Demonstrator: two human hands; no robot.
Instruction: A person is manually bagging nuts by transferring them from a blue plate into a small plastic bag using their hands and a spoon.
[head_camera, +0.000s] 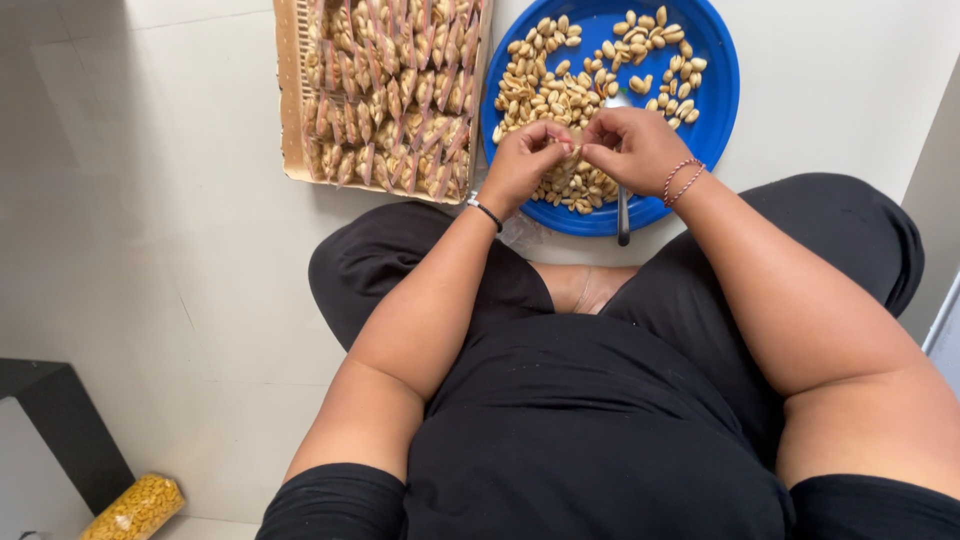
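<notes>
Together, both hands (585, 150) pinching a small clear packet (568, 165) over round blue plate (715, 95).

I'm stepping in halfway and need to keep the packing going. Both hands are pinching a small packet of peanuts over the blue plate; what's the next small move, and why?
Probably lay the small packet, pinched between left hand and right hand, in the cardboard tray, where filled packets already lie in rows.

Tray (290, 120) left of plate (715, 95)

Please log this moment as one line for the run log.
hands: left hand and right hand pinch small clear packet | below: round blue plastic plate of peanuts
</notes>
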